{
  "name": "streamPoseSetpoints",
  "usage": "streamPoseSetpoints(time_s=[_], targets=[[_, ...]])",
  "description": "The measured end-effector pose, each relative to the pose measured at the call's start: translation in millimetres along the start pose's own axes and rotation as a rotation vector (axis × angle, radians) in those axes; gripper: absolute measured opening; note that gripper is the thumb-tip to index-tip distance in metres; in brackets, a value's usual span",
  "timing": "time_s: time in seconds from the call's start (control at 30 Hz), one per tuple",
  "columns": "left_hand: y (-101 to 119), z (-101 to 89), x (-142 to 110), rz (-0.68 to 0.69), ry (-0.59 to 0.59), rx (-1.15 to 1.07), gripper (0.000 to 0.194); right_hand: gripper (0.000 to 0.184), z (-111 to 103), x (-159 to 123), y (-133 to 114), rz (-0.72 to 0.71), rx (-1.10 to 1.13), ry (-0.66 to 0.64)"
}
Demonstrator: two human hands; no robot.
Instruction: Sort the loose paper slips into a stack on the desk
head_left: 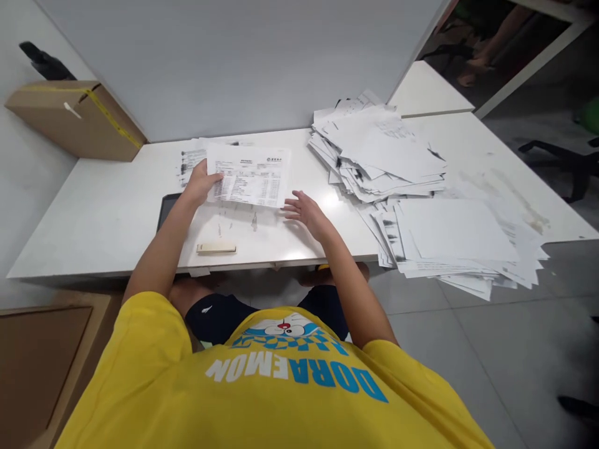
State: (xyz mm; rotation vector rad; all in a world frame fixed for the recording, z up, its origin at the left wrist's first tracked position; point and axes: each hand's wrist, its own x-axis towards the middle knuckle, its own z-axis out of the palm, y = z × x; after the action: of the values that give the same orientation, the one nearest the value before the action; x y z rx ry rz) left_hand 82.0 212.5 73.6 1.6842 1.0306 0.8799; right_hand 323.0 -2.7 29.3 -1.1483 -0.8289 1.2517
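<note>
My left hand (201,183) pinches the left edge of a printed sheet of paper (250,175) and holds it a little above the white table (107,218). My right hand (304,209) hovers just right of the sheet's lower corner, fingers spread and holding nothing. More printed sheets (189,163) lie flat behind the held one. A small beige oblong object (216,248) rests near the table's front edge, below both hands.
A large loose heap of papers (412,193) covers the table's right side and overhangs its front edge. A dark flat device (167,209) lies under my left forearm. A cardboard box (75,118) stands at the back left. A person's legs (486,43) show at the far right.
</note>
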Motion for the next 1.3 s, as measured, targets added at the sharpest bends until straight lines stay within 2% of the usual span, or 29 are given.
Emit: streamPoseSetpoints(time_s=[0.1, 0.2, 0.3, 0.37, 0.43, 0.5, 0.6, 0.7, 0.83, 1.0, 1.13, 1.3], targets=[[-1, 1.3, -30, -0.004, -0.07, -0.001, 0.042, 0.044, 24, 8, -10, 0.05, -0.012, -0.036], [1, -4.6, -82, 0.024, -0.084, 0.092, 0.053, 0.035, 29, -10, -11, 0.129, -0.034, -0.045], [3, -11.2, -148, 0.075, -0.044, 0.391, 0.063, 0.029, 14, -54, -2, 0.199, -0.02, -0.037], [1, -11.6, -188, 0.159, -0.093, 0.595, 0.057, 0.031, -1, -90, 7, 0.275, -0.015, 0.024], [-6, -7.5, -216, 0.241, -0.162, 0.73, 0.055, 0.035, -11, -122, 16, 0.352, -0.032, 0.085], [-17, -0.3, -234, 0.305, -0.179, 0.815, 0.056, 0.039, -16, -145, 23, 0.373, -0.042, 0.119], [-35, 10.3, -247, 0.359, -0.114, 0.887, 0.057, 0.043, -14, -159, 30, 0.358, -0.037, 0.133], [-48, 15.3, -250, 0.37, -0.053, 0.896, 0.056, 0.043, -11, -157, 34, 0.377, -0.054, 0.073], [-59, 17.7, -248, 0.362, -0.008, 0.858, 0.054, 0.042, -8, -150, 37, 0.403, -0.068, -0.003], [-80, 22.4, -242, 0.354, 0.087, 0.796, 0.054, 0.043, -3, -150, 38, 0.409, -0.029, -0.014], [-96, 20.6, -237, 0.457, 0.201, 0.856, 0.051, 0.048, 5, -152, 39, 0.414, -0.01, 0.01], [-108, 13.9, -229, 0.444, 0.203, 0.841, 0.05, 0.045, 5, -139, 34, 0.375, -0.068, -0.048]])
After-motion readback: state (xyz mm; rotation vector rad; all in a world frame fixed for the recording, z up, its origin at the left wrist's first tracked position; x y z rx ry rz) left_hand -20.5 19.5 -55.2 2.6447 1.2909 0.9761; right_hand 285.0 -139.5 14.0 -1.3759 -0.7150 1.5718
